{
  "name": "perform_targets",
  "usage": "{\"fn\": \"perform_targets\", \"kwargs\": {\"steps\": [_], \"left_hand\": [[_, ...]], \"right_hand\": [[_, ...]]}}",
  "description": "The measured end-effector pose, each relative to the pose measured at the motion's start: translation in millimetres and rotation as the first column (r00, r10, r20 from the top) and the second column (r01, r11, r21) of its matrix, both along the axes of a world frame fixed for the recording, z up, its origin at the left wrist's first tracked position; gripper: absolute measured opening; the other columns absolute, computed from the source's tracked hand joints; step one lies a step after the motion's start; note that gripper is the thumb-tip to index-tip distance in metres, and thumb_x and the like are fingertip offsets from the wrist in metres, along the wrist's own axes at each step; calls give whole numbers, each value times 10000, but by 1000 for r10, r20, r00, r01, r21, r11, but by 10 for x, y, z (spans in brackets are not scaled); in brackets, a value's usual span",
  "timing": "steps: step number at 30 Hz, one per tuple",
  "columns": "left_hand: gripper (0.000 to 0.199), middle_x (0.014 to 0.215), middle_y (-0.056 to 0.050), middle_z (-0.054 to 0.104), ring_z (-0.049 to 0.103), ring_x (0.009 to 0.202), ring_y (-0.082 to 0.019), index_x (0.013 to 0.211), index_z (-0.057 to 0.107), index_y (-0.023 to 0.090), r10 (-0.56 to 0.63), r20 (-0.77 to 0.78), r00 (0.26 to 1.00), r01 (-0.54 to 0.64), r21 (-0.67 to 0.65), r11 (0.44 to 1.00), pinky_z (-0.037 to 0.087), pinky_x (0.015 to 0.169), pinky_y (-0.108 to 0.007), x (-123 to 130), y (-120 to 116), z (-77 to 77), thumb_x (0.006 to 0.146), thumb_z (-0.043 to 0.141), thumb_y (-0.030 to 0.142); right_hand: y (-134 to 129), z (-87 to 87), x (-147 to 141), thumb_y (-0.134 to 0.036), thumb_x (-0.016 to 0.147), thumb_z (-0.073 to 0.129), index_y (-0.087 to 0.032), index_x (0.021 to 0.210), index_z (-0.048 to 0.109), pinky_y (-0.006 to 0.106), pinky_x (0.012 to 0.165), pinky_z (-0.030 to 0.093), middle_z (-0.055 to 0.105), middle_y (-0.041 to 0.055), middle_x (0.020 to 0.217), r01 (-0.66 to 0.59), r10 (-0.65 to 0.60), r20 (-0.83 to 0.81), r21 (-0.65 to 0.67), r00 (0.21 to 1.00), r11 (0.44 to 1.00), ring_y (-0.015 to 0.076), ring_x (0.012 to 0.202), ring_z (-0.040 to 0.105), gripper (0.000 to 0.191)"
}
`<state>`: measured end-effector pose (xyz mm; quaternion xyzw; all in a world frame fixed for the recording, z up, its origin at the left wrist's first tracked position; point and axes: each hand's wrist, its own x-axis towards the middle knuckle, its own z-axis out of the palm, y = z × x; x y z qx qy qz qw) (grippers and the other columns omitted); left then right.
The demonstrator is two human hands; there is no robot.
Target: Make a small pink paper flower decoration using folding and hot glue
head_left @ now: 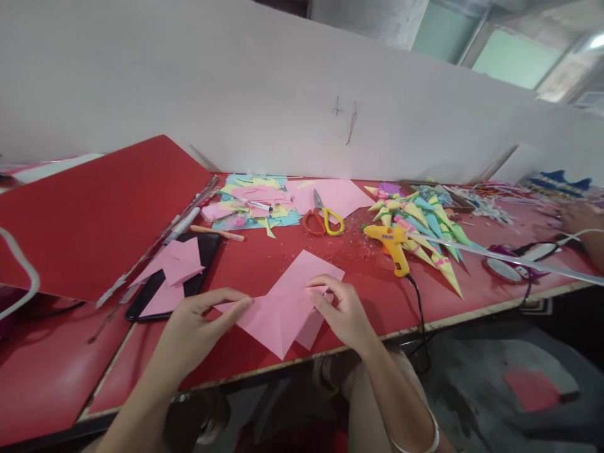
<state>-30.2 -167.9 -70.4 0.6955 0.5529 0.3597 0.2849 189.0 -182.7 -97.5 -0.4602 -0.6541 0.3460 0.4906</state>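
A piece of pink paper (274,324) with a crease is held up between my two hands near the table's front edge. My left hand (207,324) pinches its left corner between thumb and fingers. My right hand (340,308) grips its right corner the same way. Under it, a flat pink sheet (306,267) lies on the red table. To the left, folded pink paper pieces (182,261) rest on a black tray-like object (136,309). Scissors (323,217) with one red and one yellow handle lie beyond the paper.
A yellow glue gun (391,245) with a long clear stick and trailing cord lies to the right, against yellow and blue paper cones (427,220). Paper scraps (255,204) are piled at the back. A red board (108,214) slants up at left. Another person's hand (582,217) is at far right.
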Motion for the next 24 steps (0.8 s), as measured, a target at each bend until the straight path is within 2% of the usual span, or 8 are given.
{"fn": "perform_targets", "kwargs": {"steps": [4,7,10,12,15,18,21,24], "left_hand": [[253,623,-1,670,550,488,-129,796,665,201,76,148,986,-71,-38,997,460,477,-208,48,-18,-29,676,604,415],[260,570,10,638,533,479,-125,822,652,189,-49,234,971,80,-123,989,480,515,-223,141,-47,-61,693,600,409],[266,603,-12,657,585,573,-152,623,618,172,-177,194,965,214,-184,959,484,580,-231,230,-72,-87,720,580,417],[339,549,-3,630,571,554,-150,522,559,170,-186,113,976,205,-188,960,449,537,-215,259,-75,-97,747,544,423],[388,491,19,562,515,498,-128,496,493,173,-106,41,994,110,-140,984,380,469,-197,263,-62,-106,777,491,442],[407,444,38,485,443,441,-107,490,455,180,-40,-4,999,40,-105,994,316,421,-194,256,-48,-112,790,457,454],[417,409,42,466,425,415,-106,478,430,188,-73,-30,997,69,-119,991,300,416,-199,263,-55,-121,788,447,466],[400,382,60,433,421,386,-105,521,420,197,-147,-3,989,143,-195,970,303,407,-199,283,-84,-131,801,426,482]], "right_hand": [[5,-30,-59,-267,797,510,-178,725,581,195,483,408,542,-35,537,3,-36,-189,-172,981,985,100,497,527,135],[26,-55,-97,-279,768,541,-177,727,571,199,470,409,530,-48,510,55,-123,-309,-219,943,974,92,458,509,114],[39,-76,-124,-279,750,551,-175,733,572,209,501,428,533,-49,519,68,-151,-354,-238,923,969,95,472,526,107],[38,-87,-132,-267,739,552,-174,722,570,214,528,440,547,-38,559,86,-163,-334,-233,928,969,101,513,544,96],[25,-95,-135,-226,717,549,-173,700,566,230,605,459,578,-12,645,141,-174,-238,-151,955,978,119,619,566,57],[7,-91,-136,-177,710,536,-171,803,591,252,701,470,617,15,753,154,-159,-157,-45,975,987,135,724,581,108],[-14,-83,-142,-178,740,525,-178,976,590,260,750,469,631,27,840,88,-90,-133,-24,987,996,140,790,588,245],[-30,-78,-154,-235,798,506,-176,911,623,242,711,451,619,14,782,-28,20,-90,-81,996,996,137,755,572,173]]}}
